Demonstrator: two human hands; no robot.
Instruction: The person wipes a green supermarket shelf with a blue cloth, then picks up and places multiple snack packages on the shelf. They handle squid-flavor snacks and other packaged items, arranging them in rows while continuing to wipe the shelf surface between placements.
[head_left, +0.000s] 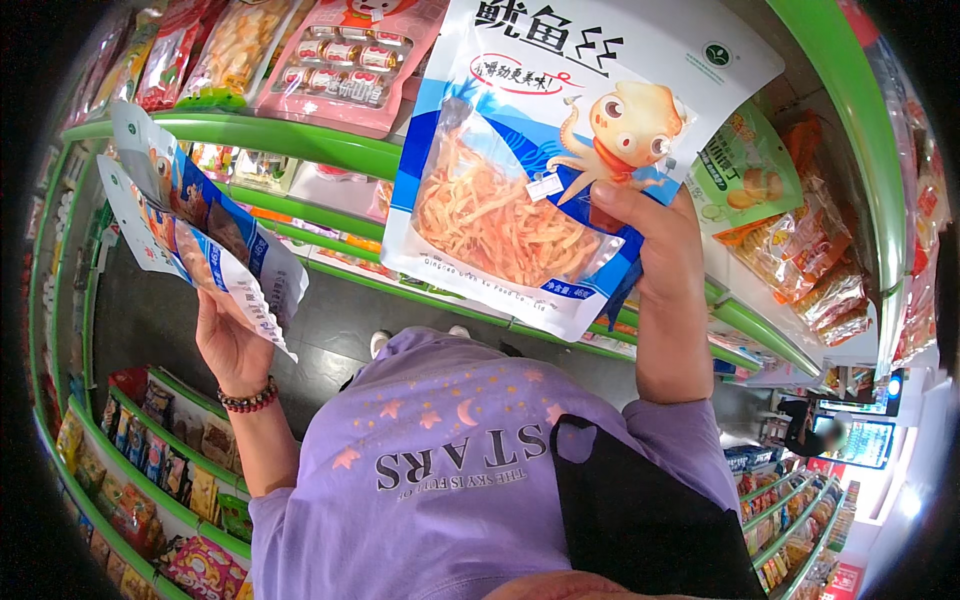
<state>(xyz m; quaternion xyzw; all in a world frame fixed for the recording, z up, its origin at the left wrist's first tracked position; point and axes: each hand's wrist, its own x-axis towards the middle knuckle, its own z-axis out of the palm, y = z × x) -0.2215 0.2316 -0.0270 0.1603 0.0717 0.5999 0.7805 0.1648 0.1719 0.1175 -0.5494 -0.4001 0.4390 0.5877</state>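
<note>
My right hand (660, 232) grips the right side of a white and blue bag of shredded dried squid (510, 195), thumb on its front. The bag is raised over the shelf edge, its front with a cartoon squid facing me. My left hand (236, 337), with a beaded bracelet on the wrist, holds snack bags (202, 232) of similar print by their lower part; they are seen nearly edge-on, tilted apart. The fingers behind both sets of bags are partly hidden.
Green-edged shelves (322, 136) run across the top with a pink snack bag (349, 60) and others. A green bag (742, 169) lies at right. Lower shelves (150, 465) of snacks stand at left. A person (806, 431) is far off at right.
</note>
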